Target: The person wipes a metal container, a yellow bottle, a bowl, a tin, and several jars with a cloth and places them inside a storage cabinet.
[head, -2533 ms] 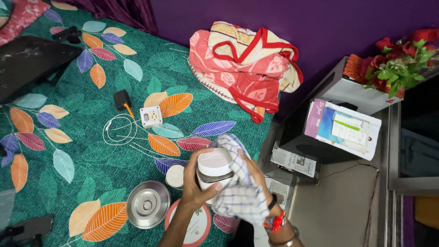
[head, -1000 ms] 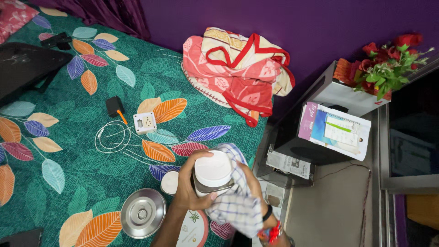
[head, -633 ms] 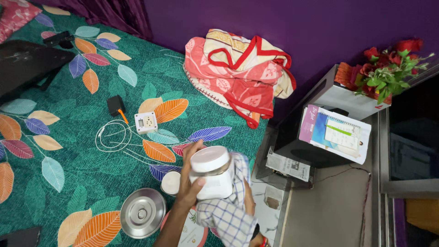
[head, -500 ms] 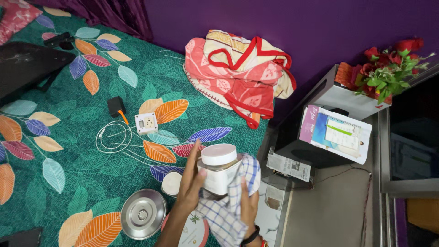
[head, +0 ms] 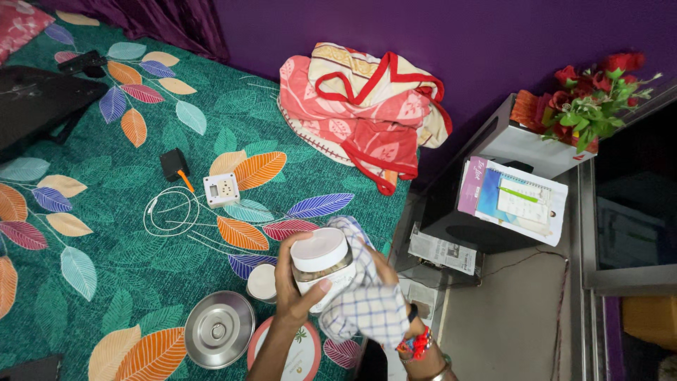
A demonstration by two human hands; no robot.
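Both hands work one white-lidded jar [head: 321,268] above the bed's [head: 106,212] edge: left hand [head: 295,293] clasps it steady, right hand [head: 384,282] presses a checked cloth [head: 363,303] against its side, beside a steel lid [head: 219,329].

Walls [head: 437,28] painted deep purple. Bed covered with a teal leaf-print sheet [head: 106,204]; folded red and cream blanket [head: 367,106] at the wall side. Black stand [head: 458,212] beside the bed. Grey floor [head: 515,310]. Artificial red flowers [head: 592,99] on a shelf. Lighting even.
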